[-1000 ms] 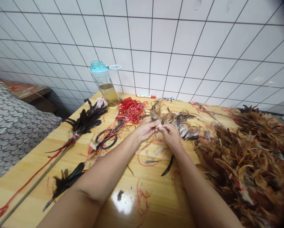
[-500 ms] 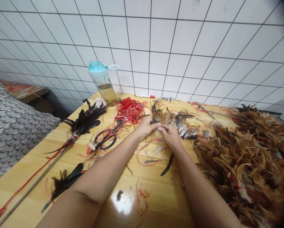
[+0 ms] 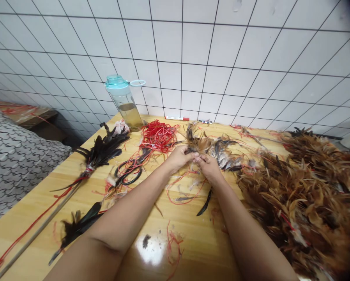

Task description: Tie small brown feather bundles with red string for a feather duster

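Note:
My left hand (image 3: 179,158) and my right hand (image 3: 207,164) meet over the middle of the table, thumbs and fingers pinched closed with their tips nearly touching. Between the fingertips are the ends of small feathers (image 3: 190,150), mostly hidden by the fingers. Just beyond the hands lies a loose heap of brown, grey and white feathers (image 3: 218,150). Left of my left hand sits a tangle of red string (image 3: 159,136). A thin loop of red string (image 3: 169,195) and a single black feather (image 3: 204,205) lie below the hands.
Scissors (image 3: 128,175) lie under red strands at left. Beside them is a stick (image 3: 43,230) topped with black feathers (image 3: 105,148). A water bottle (image 3: 129,113) and a red-capped marker (image 3: 177,118) stand and lie near the tiled wall. Brown feather bundles (image 3: 303,195) cover the right side.
The view has shifted slightly. Both hands stay together in the same place, with only small movements of the fingers.

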`<control>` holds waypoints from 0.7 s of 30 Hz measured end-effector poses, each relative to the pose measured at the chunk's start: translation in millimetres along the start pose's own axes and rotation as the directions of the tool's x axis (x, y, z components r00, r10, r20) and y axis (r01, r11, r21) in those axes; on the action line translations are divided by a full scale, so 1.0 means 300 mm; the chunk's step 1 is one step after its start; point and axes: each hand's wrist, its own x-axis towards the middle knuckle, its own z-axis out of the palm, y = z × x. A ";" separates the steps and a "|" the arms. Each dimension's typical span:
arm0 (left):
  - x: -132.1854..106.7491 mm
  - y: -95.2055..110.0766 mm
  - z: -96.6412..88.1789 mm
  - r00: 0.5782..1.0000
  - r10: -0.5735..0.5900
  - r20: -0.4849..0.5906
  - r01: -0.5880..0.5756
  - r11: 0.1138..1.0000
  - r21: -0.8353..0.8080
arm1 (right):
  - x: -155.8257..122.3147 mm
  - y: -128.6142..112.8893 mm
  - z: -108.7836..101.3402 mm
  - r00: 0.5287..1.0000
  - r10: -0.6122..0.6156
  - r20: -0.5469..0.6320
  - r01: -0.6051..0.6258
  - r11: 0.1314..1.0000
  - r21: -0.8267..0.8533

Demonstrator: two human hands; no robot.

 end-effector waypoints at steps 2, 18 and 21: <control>-0.002 0.003 0.001 1.000 0.004 0.025 -0.003 1.000 -0.028 | 0.004 0.011 0.000 0.999 -0.020 -0.025 0.019 0.999 -0.043; 0.002 -0.005 -0.048 0.996 -0.046 0.077 0.039 0.995 0.089 | -0.004 -0.009 0.007 0.994 -0.037 0.108 0.048 0.993 -0.107; 0.007 -0.008 -0.053 0.998 -0.052 0.033 0.050 0.997 0.059 | -0.005 -0.025 0.005 0.990 -0.054 0.128 0.064 0.995 -0.071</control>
